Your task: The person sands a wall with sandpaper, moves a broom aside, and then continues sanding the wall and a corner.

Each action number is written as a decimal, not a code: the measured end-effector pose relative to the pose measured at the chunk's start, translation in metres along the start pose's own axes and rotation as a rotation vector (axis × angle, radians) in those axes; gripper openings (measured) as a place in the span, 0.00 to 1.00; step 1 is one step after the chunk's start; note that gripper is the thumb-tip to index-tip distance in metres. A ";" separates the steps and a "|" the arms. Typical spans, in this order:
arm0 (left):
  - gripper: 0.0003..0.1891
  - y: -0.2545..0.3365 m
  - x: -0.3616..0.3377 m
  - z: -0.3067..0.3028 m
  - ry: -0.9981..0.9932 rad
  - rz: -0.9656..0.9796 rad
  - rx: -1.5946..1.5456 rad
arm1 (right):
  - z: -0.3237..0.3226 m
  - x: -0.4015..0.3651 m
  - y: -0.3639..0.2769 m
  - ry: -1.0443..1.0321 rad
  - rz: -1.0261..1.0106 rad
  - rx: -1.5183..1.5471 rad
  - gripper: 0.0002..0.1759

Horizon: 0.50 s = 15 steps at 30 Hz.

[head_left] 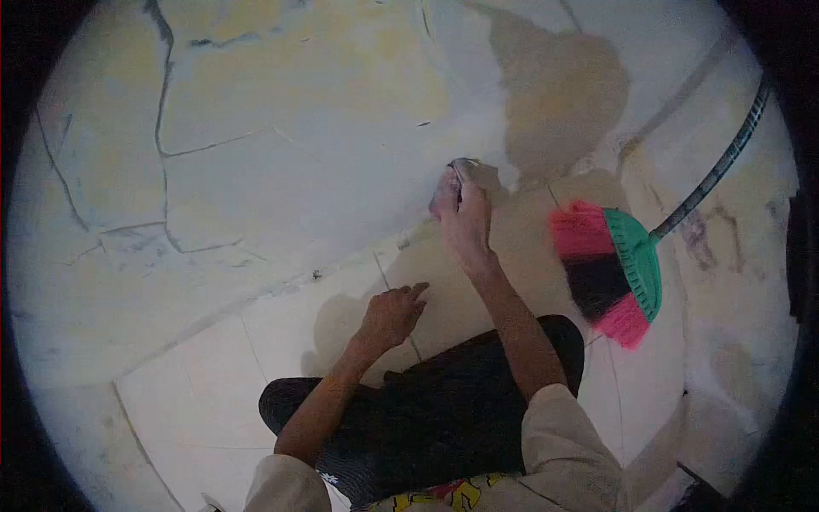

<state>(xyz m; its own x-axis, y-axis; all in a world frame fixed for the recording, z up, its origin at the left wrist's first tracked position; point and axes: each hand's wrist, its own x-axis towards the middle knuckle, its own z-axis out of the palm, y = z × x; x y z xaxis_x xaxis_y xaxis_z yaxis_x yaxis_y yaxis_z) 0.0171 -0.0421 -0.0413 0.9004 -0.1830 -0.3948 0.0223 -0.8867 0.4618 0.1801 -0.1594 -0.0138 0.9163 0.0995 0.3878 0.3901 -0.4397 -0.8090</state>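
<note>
My right hand (461,209) reaches forward to the foot of the cracked, patchy wall (299,102). Its fingers are closed around a small greyish pad (465,164), pressed against the wall; the hand covers much of it, and its exact kind does not show. My left hand (392,317) hovers over or rests near the pale floor tiles, in front of my knees. Its index finger points out, the other fingers are loosely bent, and nothing shows in it.
To the right lies a broom head (636,264) with pink and black bristles and a green base; its dark handle (721,171) slants up to the right. Pale tiles (205,375) meet the wall along a rough joint. My shadow falls on wall and floor.
</note>
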 end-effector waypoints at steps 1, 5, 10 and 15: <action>0.20 -0.002 0.000 0.003 0.032 0.004 0.014 | 0.006 0.004 0.016 0.005 0.006 0.003 0.18; 0.20 -0.005 -0.004 0.002 0.029 -0.039 -0.020 | -0.008 0.019 0.048 0.331 0.046 0.009 0.15; 0.20 -0.001 0.002 0.003 0.058 0.006 0.020 | -0.009 0.006 0.007 -0.045 0.066 -0.032 0.13; 0.21 -0.002 -0.005 -0.002 0.040 -0.051 -0.003 | -0.004 0.001 0.006 0.020 0.117 0.228 0.15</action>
<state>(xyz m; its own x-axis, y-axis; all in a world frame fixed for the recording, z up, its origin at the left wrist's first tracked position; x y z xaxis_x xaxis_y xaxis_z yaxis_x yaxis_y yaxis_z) 0.0137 -0.0389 -0.0388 0.9145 -0.1203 -0.3862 0.0702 -0.8931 0.4443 0.1827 -0.1653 -0.0166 0.9555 0.0415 0.2922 0.2936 -0.2347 -0.9267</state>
